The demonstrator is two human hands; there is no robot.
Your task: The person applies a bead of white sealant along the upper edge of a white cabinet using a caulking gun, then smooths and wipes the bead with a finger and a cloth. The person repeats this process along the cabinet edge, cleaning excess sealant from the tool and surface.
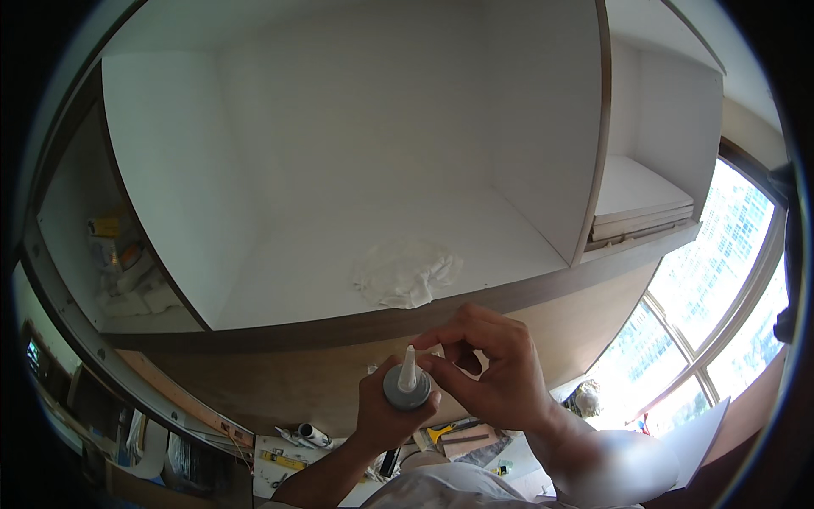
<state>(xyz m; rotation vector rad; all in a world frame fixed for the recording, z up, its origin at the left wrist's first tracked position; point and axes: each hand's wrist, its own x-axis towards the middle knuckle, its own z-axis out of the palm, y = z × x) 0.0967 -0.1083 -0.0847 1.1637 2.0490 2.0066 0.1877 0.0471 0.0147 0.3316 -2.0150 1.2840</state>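
My left hand is wrapped round a sealant tube, whose grey round end points up toward me. From that end rises a whitish tapered nozzle. The thumb and forefinger of my right hand are bent together in a pinch at the nozzle's tip, the forefinger on top and the thumb at its side. Just beyond both hands, on the front of the white cabinet shelf, lies a crumpled white cloth or plastic bag; its exact kind is unclear.
Dark edging runs along the shelf front. White boards are stacked in the right compartment, and packets fill part of the left one. Below, a cluttered work surface holds tools and a yellow level. Windows stand right.
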